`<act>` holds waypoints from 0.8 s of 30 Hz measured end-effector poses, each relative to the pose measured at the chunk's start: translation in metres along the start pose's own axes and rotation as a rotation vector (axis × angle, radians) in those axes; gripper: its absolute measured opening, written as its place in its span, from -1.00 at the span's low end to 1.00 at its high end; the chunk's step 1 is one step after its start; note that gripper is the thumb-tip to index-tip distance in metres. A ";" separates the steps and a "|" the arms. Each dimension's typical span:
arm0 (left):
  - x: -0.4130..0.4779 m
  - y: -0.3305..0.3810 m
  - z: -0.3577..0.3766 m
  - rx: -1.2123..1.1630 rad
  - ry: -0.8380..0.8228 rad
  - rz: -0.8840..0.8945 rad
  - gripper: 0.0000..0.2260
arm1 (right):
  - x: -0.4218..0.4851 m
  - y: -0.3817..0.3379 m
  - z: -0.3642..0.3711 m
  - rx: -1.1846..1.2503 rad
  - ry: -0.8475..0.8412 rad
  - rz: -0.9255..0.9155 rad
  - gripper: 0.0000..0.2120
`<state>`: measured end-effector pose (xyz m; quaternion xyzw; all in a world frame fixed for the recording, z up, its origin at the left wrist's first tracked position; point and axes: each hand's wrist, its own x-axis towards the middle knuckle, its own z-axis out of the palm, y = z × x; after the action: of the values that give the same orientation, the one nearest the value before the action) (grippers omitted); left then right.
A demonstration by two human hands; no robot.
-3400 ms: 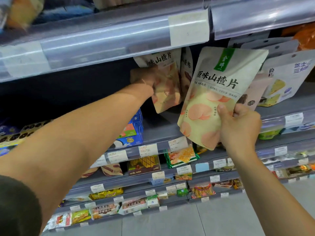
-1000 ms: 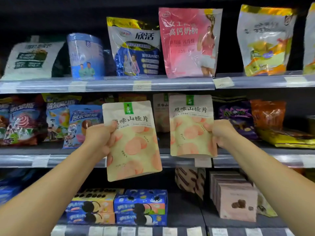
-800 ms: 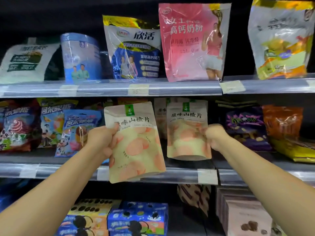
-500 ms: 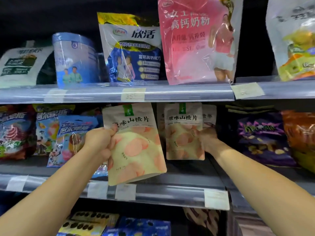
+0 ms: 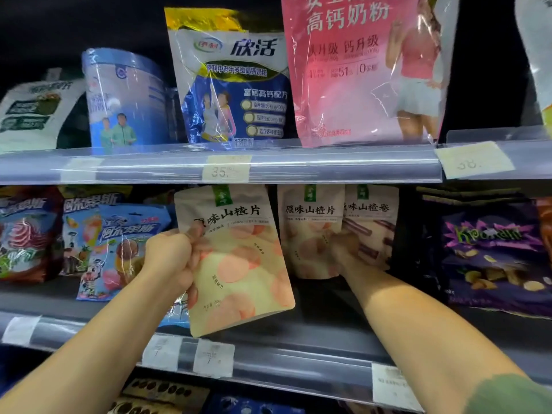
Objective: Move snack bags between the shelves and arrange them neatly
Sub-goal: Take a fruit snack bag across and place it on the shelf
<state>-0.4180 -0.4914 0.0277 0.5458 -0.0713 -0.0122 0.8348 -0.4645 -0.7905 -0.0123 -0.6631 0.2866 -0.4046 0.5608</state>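
**Head view.** The left hand [image 5: 170, 261] gripped the front hawthorn-slice bag [image 5: 239, 264] by its left edge. The thumb lay across the printed face and the fingers [image 5: 191, 252] were clenched around the back. The bag hung tilted, with its bottom corner swung to the right. It sat low in front of the middle shelf [image 5: 298, 363], and whether it touched the deck could not be told. An edge grip of this kind probably kept the label readable and left the bottom gusset free to be set down flat.

The second hawthorn-slice bag [image 5: 310, 231] stood upright deep on the same shelf, face forward. It was just beside the hawthorn-roll bag [image 5: 372, 225] on its right. The right hand [image 5: 343, 252] reached in at the lower right edge of this second bag, where the two packs met. That area was in shadow. It could not be told whether these fingers grasped the bag or only steadied it.

The blue candy bag [image 5: 128, 249] stood to the left, partly behind the held bag. The purple bag [image 5: 493, 252] lay well to the right. The upper shelf [image 5: 298, 165] carried large milk-powder pouches and was not involved.

**Assessment.** The step in hand appeared to be seating the second bag in its row. The held bag would likely go in front of or beside it. Its tilt would need correcting first, or it would likely lean or topple.
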 end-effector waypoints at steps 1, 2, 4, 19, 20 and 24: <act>-0.001 0.000 0.002 0.000 0.003 0.007 -0.90 | 0.002 0.003 0.001 -0.011 -0.017 0.000 -0.83; -0.001 -0.002 0.002 -0.004 0.005 0.013 -0.89 | 0.001 0.002 0.001 -0.021 -0.036 0.004 -0.83; 0.000 -0.005 0.007 -0.021 0.007 0.016 -0.89 | 0.001 0.002 0.001 -0.034 -0.066 0.000 -0.85; 0.016 -0.048 0.082 -0.068 -0.107 -0.113 -0.86 | -0.038 -0.025 -0.068 -0.267 -0.245 0.092 -0.75; 0.013 -0.051 0.086 -0.077 -0.111 -0.100 -0.88 | -0.051 -0.026 -0.079 -0.344 -0.268 0.091 -0.72; 0.005 -0.063 0.099 -0.110 -0.148 -0.085 -0.86 | -0.110 -0.020 -0.113 -0.737 -0.324 -0.101 -0.56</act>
<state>-0.4229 -0.6074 0.0100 0.4992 -0.1091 -0.0917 0.8547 -0.6191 -0.7524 -0.0114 -0.8881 0.2874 -0.1921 0.3030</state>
